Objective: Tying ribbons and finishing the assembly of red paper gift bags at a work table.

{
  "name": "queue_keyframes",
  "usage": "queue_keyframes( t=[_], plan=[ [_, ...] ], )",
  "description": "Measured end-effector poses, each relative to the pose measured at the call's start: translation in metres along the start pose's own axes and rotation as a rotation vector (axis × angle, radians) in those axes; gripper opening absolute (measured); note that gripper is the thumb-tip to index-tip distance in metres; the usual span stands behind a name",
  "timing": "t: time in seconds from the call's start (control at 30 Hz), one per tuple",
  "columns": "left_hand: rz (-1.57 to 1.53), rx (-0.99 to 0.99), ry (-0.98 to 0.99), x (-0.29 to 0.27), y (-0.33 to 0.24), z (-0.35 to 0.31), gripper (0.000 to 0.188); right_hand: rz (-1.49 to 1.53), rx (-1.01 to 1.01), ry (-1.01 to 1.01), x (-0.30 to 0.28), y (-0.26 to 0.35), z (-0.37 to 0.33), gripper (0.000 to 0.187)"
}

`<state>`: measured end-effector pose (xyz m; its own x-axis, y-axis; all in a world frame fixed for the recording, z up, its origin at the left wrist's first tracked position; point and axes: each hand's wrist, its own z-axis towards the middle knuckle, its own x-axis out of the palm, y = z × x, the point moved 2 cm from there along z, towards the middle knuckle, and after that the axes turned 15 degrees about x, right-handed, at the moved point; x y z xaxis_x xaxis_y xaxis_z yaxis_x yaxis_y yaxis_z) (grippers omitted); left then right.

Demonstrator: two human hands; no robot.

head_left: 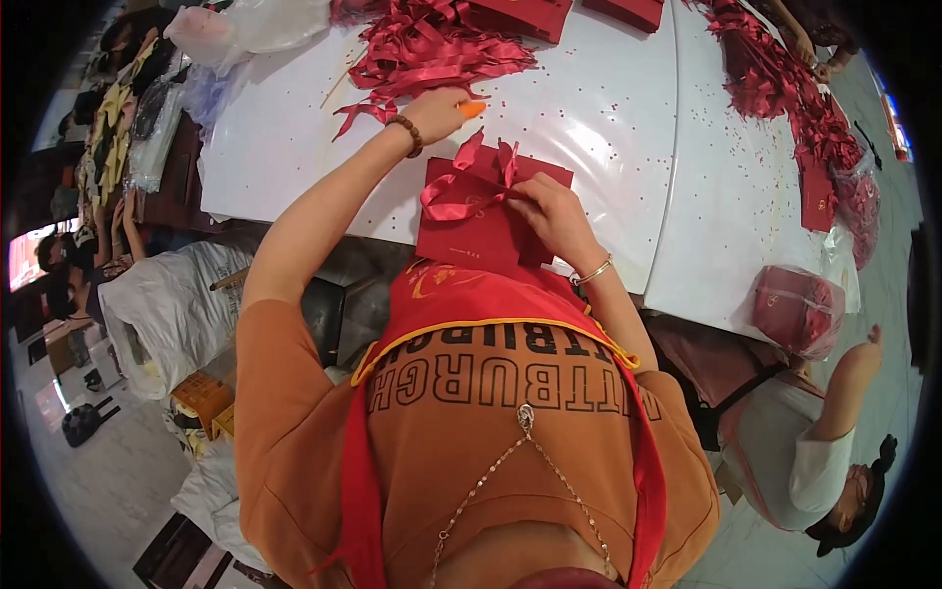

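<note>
Ribbon (453,211) may slip if right hand (555,210), pinching it at bag's (444,241) three o'clock, loosens; left hand (442,110) clasps orange object (473,109).

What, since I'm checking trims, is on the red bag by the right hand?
A looped red ribbon, held by the right hand; that hand hides part of the ribbon and bag.

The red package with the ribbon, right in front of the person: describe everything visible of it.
The red package is dark red, angular and looks like card or stiff paper, with small pale print on its face. Glossy red ribbon loops over its upper part, with upright ends behind; whether it is knotted is unclear. It lies at the near edge of the white table, its lower part reaching past that edge toward the apron. The right hand covers part of its right side, fingers at the ribbon.
</note>
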<state>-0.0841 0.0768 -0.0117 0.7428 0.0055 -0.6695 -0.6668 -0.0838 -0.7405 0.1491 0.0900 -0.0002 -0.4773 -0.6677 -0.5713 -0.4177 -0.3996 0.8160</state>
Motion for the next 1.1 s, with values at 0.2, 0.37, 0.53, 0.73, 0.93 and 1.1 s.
queue_keyframes(
  t=[0.2, 0.37, 0.53, 0.73, 0.93, 1.1],
  plan=[
    [0.147, 0.073, -0.005, 0.005, -0.014, -0.022, 0.019, 0.013, 0.005, 0.027, 0.001, -0.001, 0.003, 0.014],
    [0.572, 0.505, -0.196, 0.003, -0.031, -0.034, 0.03, -0.022, 0.044, 0.022, 0.001, -0.004, 0.003, 0.015],
    [-0.416, 0.014, -0.024, 0.018, -0.036, -0.023, 0.027, -0.018, 0.038, 0.027, 0.0, 0.001, 0.002, 0.014],
    [-0.177, 0.038, 0.045, 0.048, -0.044, -0.015, 0.022, -0.104, -0.113, -0.147, 0.002, 0.005, 0.003, 0.016],
    [-0.142, 0.081, 0.06, 0.041, -0.049, -0.015, 0.024, 0.399, 0.11, -0.214, 0.024, 0.002, -0.006, 0.044],
    [-0.021, 0.137, -0.075, -0.005, -0.023, 0.023, 0.02, 0.494, 0.318, 0.121, 0.018, 0.008, -0.007, 0.062]
  ],
)
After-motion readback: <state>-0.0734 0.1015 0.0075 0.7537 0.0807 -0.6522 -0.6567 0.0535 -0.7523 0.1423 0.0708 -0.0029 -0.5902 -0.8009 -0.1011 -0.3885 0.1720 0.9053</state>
